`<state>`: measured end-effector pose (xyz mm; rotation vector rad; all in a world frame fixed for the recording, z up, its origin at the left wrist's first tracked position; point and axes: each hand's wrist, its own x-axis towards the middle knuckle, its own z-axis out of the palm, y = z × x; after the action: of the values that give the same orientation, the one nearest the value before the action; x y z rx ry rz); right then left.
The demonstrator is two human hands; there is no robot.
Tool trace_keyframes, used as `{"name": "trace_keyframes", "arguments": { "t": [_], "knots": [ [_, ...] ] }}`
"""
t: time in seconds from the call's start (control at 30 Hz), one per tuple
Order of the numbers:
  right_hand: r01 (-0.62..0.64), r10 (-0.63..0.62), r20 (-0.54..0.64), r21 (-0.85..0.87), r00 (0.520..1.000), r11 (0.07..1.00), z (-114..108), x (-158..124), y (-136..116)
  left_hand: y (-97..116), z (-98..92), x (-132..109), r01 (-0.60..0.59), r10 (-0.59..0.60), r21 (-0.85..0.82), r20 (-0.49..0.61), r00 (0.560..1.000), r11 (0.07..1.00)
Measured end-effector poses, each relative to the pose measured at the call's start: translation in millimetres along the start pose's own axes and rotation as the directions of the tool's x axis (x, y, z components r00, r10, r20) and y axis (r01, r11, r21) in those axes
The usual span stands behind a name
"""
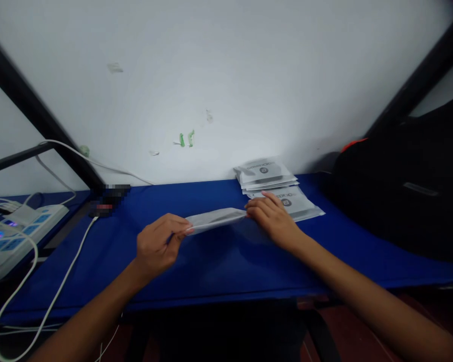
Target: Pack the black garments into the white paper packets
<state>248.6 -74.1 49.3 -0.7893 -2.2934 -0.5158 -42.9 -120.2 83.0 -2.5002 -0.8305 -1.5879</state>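
A flat whitish plastic packet (217,218) is stretched between my two hands, tilted and seen nearly edge-on above the blue tabletop. My left hand (160,242) pinches its left end between thumb and fingers. At the packet's right end, the fingers of my right hand (272,217) are closed on the edge. Behind my right hand lies a printed packet (300,201), partly covered by the hand. Against the wall, a small stack of similar packets (266,171) with dark lettering overlaps it.
The blue table (211,271) runs along a white wall. A white power strip (26,236) with plugs and a white cable (66,274) are at the left, near a dark device (109,201). A large black bag (407,191) occupies the right.
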Motion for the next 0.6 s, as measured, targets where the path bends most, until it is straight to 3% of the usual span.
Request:
{"name": "trace_keyframes", "arguments": {
  "t": [0.07, 0.17, 0.27, 0.37, 0.5, 0.6],
  "knots": [
    [-0.049, 0.047, 0.055, 0.045, 0.997, 0.998, -4.2, -7.3, 11.2, 2.4, -1.3, 2.3, -0.024, 0.024, -0.073, 0.006, 1.0, 0.997],
    [-0.093, 0.059, 0.175, 0.198, 0.983, 0.976, -12.9, -6.1, 5.4, 13.7, 8.4, 3.7, -0.036, 0.042, -0.233, 0.021, 0.999, 0.972],
    [-0.04, -0.055, 0.256, 0.354, 0.965, 0.935, -18.5, 3.1, -14.8, 29.5, 23.9, 4.0, -0.036, 0.072, -0.354, 0.089, 0.993, 0.934],
    [0.094, -0.203, 0.229, 0.412, 0.952, 0.906, -23.7, 8.6, -25.9, 41.3, 34.8, 6.9, -0.115, 0.193, -0.409, 0.154, 0.969, 0.905],
    [0.134, -0.168, 0.112, 0.264, 0.979, 0.955, -43.1, -1.1, -5.8, 36.1, 38.5, 14.4, -0.213, 0.269, -0.289, 0.172, 0.948, 0.933],
    [-0.008, 0.007, 0.089, 0.012, 0.996, 1.0, -55.6, -21.0, 26.8, 9.0, 43.2, 14.8, -0.199, 0.223, -0.149, 0.172, 0.959, 0.969]
  ]
}}
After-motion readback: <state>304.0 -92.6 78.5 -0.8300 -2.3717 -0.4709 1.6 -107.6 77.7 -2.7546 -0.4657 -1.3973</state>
